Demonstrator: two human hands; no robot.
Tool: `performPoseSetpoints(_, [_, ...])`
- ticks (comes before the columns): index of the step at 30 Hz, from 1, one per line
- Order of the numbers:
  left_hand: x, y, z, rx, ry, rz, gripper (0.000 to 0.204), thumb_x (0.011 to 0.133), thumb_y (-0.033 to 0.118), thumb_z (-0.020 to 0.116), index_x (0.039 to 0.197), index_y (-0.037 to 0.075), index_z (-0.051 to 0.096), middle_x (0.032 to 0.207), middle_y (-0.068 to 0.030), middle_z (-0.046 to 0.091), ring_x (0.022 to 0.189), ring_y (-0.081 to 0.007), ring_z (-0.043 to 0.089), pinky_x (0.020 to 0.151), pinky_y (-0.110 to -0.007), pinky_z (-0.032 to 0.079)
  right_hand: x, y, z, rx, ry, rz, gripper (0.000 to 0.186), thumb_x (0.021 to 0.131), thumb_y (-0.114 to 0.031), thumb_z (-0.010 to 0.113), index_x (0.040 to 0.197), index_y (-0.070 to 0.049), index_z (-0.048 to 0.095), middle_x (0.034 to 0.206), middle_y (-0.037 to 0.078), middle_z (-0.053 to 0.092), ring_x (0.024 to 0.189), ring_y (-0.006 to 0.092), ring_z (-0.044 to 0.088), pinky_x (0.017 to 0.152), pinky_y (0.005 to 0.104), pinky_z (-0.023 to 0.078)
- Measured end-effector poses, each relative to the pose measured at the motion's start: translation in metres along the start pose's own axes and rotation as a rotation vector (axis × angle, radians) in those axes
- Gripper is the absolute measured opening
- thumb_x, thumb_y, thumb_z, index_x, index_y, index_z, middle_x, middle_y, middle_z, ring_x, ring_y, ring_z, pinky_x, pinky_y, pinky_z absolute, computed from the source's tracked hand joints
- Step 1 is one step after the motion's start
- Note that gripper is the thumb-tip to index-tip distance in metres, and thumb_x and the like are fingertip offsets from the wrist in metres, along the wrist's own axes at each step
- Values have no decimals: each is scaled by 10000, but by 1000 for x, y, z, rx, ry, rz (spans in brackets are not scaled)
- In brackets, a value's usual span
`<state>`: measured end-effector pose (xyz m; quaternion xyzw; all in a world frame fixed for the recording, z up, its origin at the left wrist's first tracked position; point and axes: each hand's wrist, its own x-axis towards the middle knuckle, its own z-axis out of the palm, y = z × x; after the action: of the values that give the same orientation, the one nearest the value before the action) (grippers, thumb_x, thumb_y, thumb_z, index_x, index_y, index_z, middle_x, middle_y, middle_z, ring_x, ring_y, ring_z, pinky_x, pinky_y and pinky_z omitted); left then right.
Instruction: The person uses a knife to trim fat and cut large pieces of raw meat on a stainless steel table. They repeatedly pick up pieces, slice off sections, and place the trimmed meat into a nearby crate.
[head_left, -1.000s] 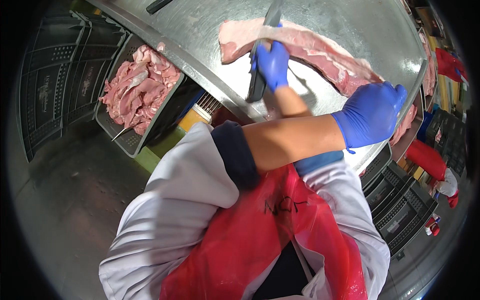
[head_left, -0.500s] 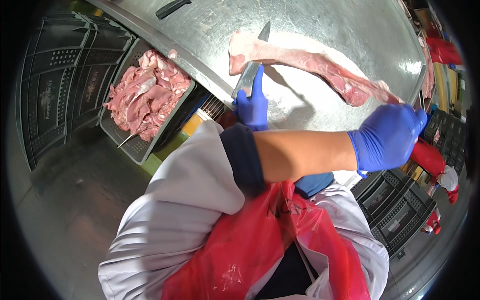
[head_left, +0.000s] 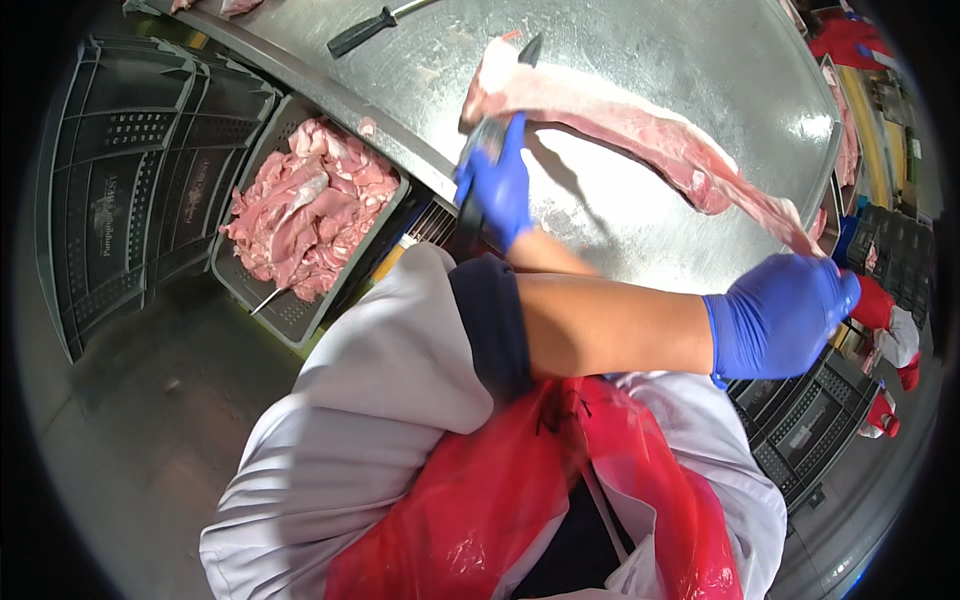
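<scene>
The person's forearms cross, the left over the right. The right hand (head_left: 497, 190) is wrapped around the knife (head_left: 488, 136), its forefinger stretched out toward the meat. The blade disappears at the strip's thick end, and its tip shows past the far edge. The left hand (head_left: 785, 315) is clenched on the thin end of the meat (head_left: 620, 115), pulled out toward the table's right edge. Between the two hands, the strip lies in a curve across the metal table (head_left: 680, 255).

Beside the table's left edge, a grey crate (head_left: 290, 318) holds a heap of pink scraps (head_left: 312, 205); a thin rod (head_left: 268, 298) sticks out from under them. Left of it stand dark crates (head_left: 112, 235), and more (head_left: 815, 425) stand at the right; their contents cannot be made out. A black-handled tool (head_left: 362, 32) lies near the table's top edge.
</scene>
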<state>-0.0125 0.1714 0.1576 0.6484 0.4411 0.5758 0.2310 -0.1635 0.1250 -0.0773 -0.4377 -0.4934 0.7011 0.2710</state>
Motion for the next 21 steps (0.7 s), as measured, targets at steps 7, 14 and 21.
performPoseSetpoints(7, [3,36,-7,-13,7,194,322,795,179,654,1012,-41,564,830,-152,570,761,-293,624,609,-395,518,37,-34,9,230,-19,74,188,925,-54,532,1099,12,505,705,97,595,543,183,578,525,329,503])
performPoseSetpoints(14, [39,80,-3,-227,31,388,319,791,155,658,1009,-54,555,824,-186,584,694,-328,632,566,-431,515,28,-69,16,270,-146,59,856,909,-44,541,1614,-121,62,882,115,639,555,175,589,512,324,533])
performPoseSetpoints(21, [135,110,45,-495,-496,234,269,790,81,605,1048,7,578,935,-186,651,818,-287,684,634,-401,525,-44,-37,-68,171,-68,-175,788,932,-25,541,1607,-138,149,832,90,626,582,159,592,515,304,521])
